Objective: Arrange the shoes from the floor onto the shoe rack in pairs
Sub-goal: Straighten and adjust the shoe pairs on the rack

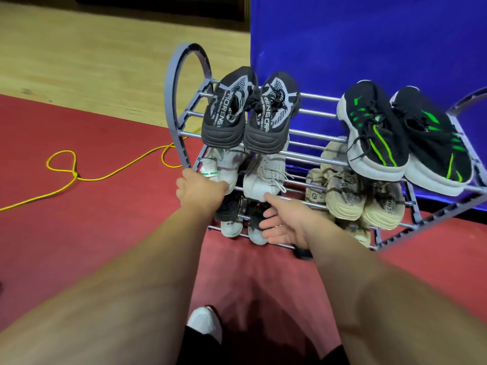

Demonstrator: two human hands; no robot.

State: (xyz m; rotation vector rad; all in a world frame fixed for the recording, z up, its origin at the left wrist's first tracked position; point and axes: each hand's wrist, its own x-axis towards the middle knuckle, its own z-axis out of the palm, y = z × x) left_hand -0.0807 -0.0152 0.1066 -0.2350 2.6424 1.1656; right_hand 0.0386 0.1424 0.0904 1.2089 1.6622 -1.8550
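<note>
The grey three-tier shoe rack [174,106] stands against a blue backdrop. A dark grey pair [226,111] and a black-and-green pair [376,133] lie on the top tier. On the middle tier are a white pair and a beige pair [342,196]. A black-and-white pair [232,225] sits on the bottom tier. My left hand [200,191] grips the heel of the left white shoe [226,164]; its fingers are hidden behind the shoe. My right hand [284,222] is open, palm up, with the thumb at the heel of the right white shoe [266,175].
A yellow cable [105,175] loops over the red carpet [79,233] left of the rack. Wooden floor [79,61] lies beyond. The blue backdrop [369,35] rises behind the rack. My foot in a white shoe [205,322] is below my arms.
</note>
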